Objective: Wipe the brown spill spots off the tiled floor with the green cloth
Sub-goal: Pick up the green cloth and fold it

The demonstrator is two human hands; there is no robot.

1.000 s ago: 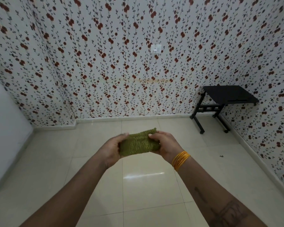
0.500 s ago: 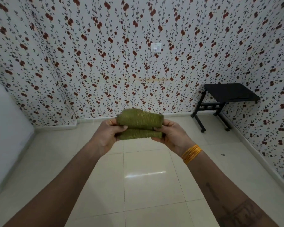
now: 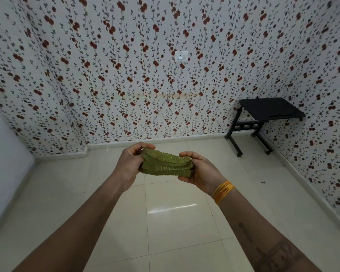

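Note:
A folded green cloth (image 3: 166, 164) is held in the air in front of me, above the cream tiled floor (image 3: 177, 228). My left hand (image 3: 130, 163) grips its left end with thumb on top. The cloth's right end rests in my right hand (image 3: 200, 171), fingers curled around it; orange bangles sit on that wrist. The cloth lies in several stacked layers with wavy edges. One small dark speck (image 3: 263, 181) lies on the floor at the right. I see no brown spots on the tiles in view.
A black low table on wheels (image 3: 267, 112) stands in the far right corner. Flowered wallpaper covers the walls, with a white socket (image 3: 181, 56) on the far wall. A white skirting (image 3: 155, 141) runs along the floor's edge.
Both hands have kept hold of the cloth and folded it over into more layers. The hands rose from a second ago, then dropped slightly.

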